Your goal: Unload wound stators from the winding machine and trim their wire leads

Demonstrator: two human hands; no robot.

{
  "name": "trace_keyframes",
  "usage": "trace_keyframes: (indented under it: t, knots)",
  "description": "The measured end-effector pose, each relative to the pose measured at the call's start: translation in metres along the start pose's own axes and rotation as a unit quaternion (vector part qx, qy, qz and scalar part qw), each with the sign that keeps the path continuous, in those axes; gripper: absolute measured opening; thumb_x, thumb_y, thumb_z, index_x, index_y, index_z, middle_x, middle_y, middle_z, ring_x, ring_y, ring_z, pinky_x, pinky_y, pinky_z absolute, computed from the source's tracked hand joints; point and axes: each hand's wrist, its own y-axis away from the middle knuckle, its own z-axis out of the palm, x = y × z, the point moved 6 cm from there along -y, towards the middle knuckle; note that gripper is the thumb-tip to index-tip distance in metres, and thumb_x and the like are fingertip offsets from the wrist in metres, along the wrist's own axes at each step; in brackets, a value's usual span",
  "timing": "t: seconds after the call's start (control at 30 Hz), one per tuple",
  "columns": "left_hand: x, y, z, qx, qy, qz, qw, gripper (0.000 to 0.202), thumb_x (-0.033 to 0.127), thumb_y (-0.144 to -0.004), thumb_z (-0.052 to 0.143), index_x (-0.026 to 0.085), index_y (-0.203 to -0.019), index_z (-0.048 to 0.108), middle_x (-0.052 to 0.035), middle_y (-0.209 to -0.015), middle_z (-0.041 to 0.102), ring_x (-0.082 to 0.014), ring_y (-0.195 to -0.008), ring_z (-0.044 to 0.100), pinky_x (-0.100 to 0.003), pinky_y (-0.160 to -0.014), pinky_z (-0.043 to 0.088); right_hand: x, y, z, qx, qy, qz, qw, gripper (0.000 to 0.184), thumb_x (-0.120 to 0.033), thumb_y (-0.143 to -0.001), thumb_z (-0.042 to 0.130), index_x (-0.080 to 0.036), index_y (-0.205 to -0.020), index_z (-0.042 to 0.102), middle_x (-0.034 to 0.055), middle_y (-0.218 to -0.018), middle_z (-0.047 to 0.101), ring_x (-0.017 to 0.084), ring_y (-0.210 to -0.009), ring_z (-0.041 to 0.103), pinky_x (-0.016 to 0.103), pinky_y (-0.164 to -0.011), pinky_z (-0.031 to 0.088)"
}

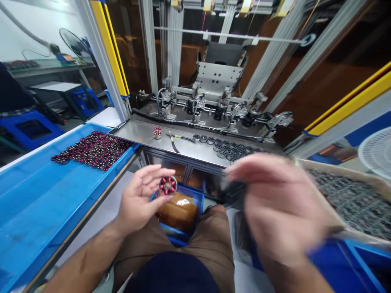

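Note:
My left hand (139, 199) holds a small round wound stator (168, 185) with red copper coils at its fingertips, above my lap. My right hand (275, 203) is blurred by motion at the right of my lap; its fingers look curled over something dark, which I cannot make out. A blue bin (191, 195) with a brown bag (179, 211) sits between my knees, just under the left hand.
A blue tray (36, 203) at left carries several red wound stators (94, 149). The steel shelf (143, 134) ahead holds one wound stator (157, 132), pliers (175, 140) and several bare stator cores (232, 149). A box (351, 199) of dark cores stands at right. The winding machine (214, 101) is behind.

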Motion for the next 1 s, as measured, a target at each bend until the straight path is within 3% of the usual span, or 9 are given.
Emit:
trace_keyframes:
  t: [0.07,0.2,0.37,0.57,0.63,0.73,0.83,0.93,1.0]
  knots:
    - [0.003,0.011,0.008,-0.012,-0.025,0.031,0.999,0.072,-0.007,-0.07,0.072,0.027,-0.13,0.051,-0.0062,-0.121,0.071,-0.0177,-0.108,0.069,-0.025,-0.089,0.059,0.012,0.006,0.01,-0.03,-0.1,0.094,0.99,0.017,-0.039,-0.086,0.061,-0.022,-0.089,0.064,0.0047,-0.074,0.064,0.017,-0.063,0.06,0.032,-0.058,0.05]
    - [0.006,0.023,0.018,-0.047,-0.075,0.102,0.991,0.077,-0.009,-0.071,0.07,0.028,-0.136,0.05,-0.0059,-0.123,0.07,-0.0181,-0.108,0.069,-0.027,-0.093,0.059,0.038,0.023,0.053,-0.086,-0.297,0.271,0.912,0.032,-0.047,-0.076,0.073,-0.018,-0.073,0.059,-0.0041,-0.056,0.051,0.008,-0.049,0.042,0.023,-0.048,0.035]
    - [0.003,0.02,0.023,-0.065,-0.061,0.072,0.993,0.077,-0.006,-0.071,0.071,0.03,-0.136,0.049,-0.0062,-0.122,0.07,-0.0199,-0.107,0.069,-0.029,-0.092,0.06,0.051,0.027,0.06,-0.112,-0.409,0.284,0.86,0.033,-0.042,-0.078,0.073,-0.017,-0.064,0.056,-0.0057,-0.052,0.048,0.006,-0.046,0.037,0.022,-0.048,0.029]
    - [-0.004,0.022,0.029,-0.082,-0.002,0.02,0.996,0.079,-0.006,-0.072,0.072,0.03,-0.137,0.045,-0.0061,-0.121,0.071,-0.0185,-0.11,0.068,-0.026,-0.091,0.059,0.076,0.05,0.056,-0.358,-0.44,0.226,0.792,0.027,-0.037,-0.07,0.08,-0.015,-0.064,0.065,-0.0015,-0.057,0.056,0.007,-0.047,0.046,0.021,-0.045,0.033]
    - [-0.005,0.023,0.027,-0.072,-0.034,0.05,0.996,0.081,-0.006,-0.071,0.072,0.029,-0.139,0.045,-0.0065,-0.12,0.07,-0.0189,-0.109,0.068,-0.028,-0.092,0.059,0.084,0.059,0.063,-0.32,-0.448,0.262,0.793,0.025,-0.033,-0.065,0.085,-0.015,-0.072,0.069,-0.0008,-0.061,0.062,0.007,-0.051,0.052,0.02,-0.048,0.038]
    - [-0.008,0.025,0.024,-0.041,-0.096,0.096,0.99,0.083,-0.004,-0.067,0.075,0.029,-0.138,0.047,-0.0059,-0.116,0.071,-0.0195,-0.102,0.069,-0.029,-0.087,0.06,0.078,0.067,0.078,-0.175,-0.489,0.324,0.79,0.038,-0.031,-0.055,0.091,-0.016,-0.08,0.067,0.0008,-0.068,0.07,0.009,-0.055,0.061,0.02,-0.054,0.046]
    - [-0.012,0.024,0.025,-0.032,-0.125,0.111,0.985,0.083,-0.004,-0.066,0.076,0.03,-0.137,0.05,-0.0054,-0.113,0.071,-0.0203,-0.097,0.069,-0.032,-0.083,0.06,0.064,0.072,0.093,-0.092,-0.506,0.354,0.781,0.033,-0.03,-0.059,0.089,-0.016,-0.074,0.063,0.0012,-0.064,0.071,0.011,-0.05,0.062,0.021,-0.049,0.05]
    - [-0.014,0.022,0.025,-0.03,-0.115,0.092,0.989,0.083,-0.003,-0.066,0.076,0.03,-0.137,0.049,-0.0047,-0.113,0.07,-0.0193,-0.096,0.069,-0.031,-0.084,0.059,0.06,0.077,0.096,-0.08,-0.5,0.377,0.776,0.025,-0.031,-0.068,0.084,-0.015,-0.074,0.065,-0.001,-0.055,0.068,0.008,-0.042,0.059,0.018,-0.042,0.048]
    - [-0.018,0.021,0.023,-0.032,-0.09,0.04,0.995,0.082,-0.003,-0.068,0.076,0.031,-0.136,0.047,-0.0037,-0.115,0.07,-0.0177,-0.1,0.069,-0.028,-0.088,0.058,0.063,0.081,0.095,-0.121,-0.495,0.385,0.77,0.026,-0.032,-0.068,0.084,-0.014,-0.077,0.067,-0.0014,-0.054,0.067,0.007,-0.04,0.058,0.016,-0.04,0.046]
